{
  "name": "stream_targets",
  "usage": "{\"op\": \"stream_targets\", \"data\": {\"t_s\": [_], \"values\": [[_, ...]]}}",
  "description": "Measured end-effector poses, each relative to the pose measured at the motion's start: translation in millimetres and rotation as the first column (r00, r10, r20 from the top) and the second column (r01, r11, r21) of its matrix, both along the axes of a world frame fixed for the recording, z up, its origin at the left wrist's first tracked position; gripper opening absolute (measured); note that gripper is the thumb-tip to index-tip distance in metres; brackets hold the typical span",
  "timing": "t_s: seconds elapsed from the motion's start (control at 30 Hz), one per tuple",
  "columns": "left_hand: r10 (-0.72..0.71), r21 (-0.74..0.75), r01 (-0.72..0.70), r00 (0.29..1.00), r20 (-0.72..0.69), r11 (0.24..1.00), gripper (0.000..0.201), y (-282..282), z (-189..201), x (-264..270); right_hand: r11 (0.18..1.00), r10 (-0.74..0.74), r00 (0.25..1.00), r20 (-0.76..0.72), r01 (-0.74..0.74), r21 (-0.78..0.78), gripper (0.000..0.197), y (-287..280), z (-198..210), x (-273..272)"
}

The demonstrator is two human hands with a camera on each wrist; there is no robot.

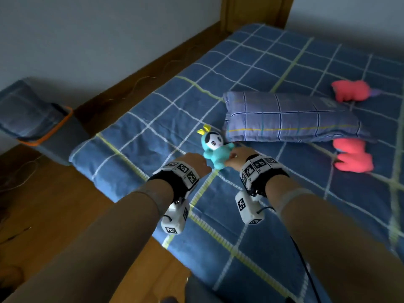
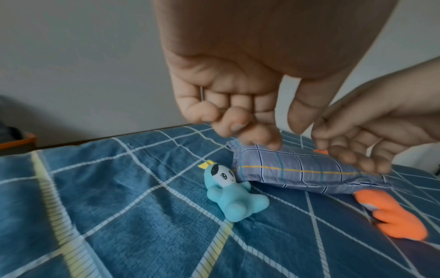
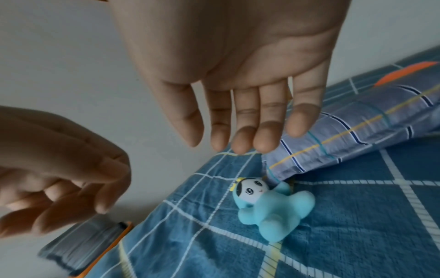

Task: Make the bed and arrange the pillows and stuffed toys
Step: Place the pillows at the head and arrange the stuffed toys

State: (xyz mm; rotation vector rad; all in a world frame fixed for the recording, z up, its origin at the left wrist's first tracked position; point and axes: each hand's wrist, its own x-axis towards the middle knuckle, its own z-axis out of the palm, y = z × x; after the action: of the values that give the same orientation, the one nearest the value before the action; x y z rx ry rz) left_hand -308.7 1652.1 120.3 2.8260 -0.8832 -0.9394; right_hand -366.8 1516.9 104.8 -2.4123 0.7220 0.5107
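Centrally, a small teal doll (image 1: 215,150) lies on its back on the bed (image 1: 153,132), its head just beside the near corner of a pillow (image 1: 290,118). It looks like soft plush: light, squashy, unlikely to slip or break, so I judge it can be taken round the round body between fingers and thumb, or by one stubby limb. The pillow, pale blue check, lies flat across the blue plaid cover and would likely sag if lifted by one end; taking both short ends seems wiser. Two pink-orange plush toys sit near it, one (image 1: 352,155) at its near edge and one (image 1: 349,90) beyond its far end. Both hands hover above the doll, touching nothing. The left hand (image 2: 228,105) has its fingers loosely curled toward the palm and holds nothing; the right hand (image 3: 240,94) is spread, fingers straight and pointing down at the doll. Left of the bed, folded blue cloth (image 1: 26,110) rests on an orange-rimmed bin (image 1: 59,141) on the wooden floor.
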Motion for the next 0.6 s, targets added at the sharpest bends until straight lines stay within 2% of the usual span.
{"op": "stream_targets", "data": {"t_s": [0.1,0.2,0.3,0.4,0.5,0.53,0.6], "values": [[0.033,-0.008,-0.033,0.996,-0.082,0.999,0.040,-20.6,-25.6,46.5,0.991,-0.111,0.993,-0.028,0.113,0.069,0.032,-22.9,-34.0,31.7],[0.139,-0.044,-0.152,0.968,-0.211,0.987,0.037,-41.4,-60.3,92.4,0.972,-0.202,0.972,-0.116,0.214,0.100,0.039,-37.5,-72.1,50.7],[0.196,-0.101,-0.236,0.931,-0.308,0.966,0.024,-73.6,-98.7,138.6,0.929,-0.299,0.934,-0.195,0.332,0.165,0.042,-48.3,-122.6,65.2],[0.256,-0.207,-0.359,0.880,-0.399,0.910,0.011,-110.9,-138.6,181.1,0.871,-0.427,0.887,-0.174,0.455,0.184,0.058,-54.8,-170.6,83.3],[0.273,-0.297,-0.446,0.835,-0.478,0.844,0.034,-133.9,-173.5,209.7,0.840,-0.521,0.850,-0.076,0.527,0.131,0.078,-56.2,-205.0,106.6],[0.251,-0.325,-0.440,0.837,-0.486,0.837,0.037,-140.3,-183.3,218.0,0.836,-0.534,0.841,-0.082,0.540,0.093,0.087,-57.1,-213.2,115.1],[0.206,-0.358,-0.425,0.835,-0.510,0.831,0.037,-149.1,-198.2,231.0,0.851,-0.510,0.835,-0.205,0.525,0.018,0.105,-60.2,-227.1,129.4]]}}
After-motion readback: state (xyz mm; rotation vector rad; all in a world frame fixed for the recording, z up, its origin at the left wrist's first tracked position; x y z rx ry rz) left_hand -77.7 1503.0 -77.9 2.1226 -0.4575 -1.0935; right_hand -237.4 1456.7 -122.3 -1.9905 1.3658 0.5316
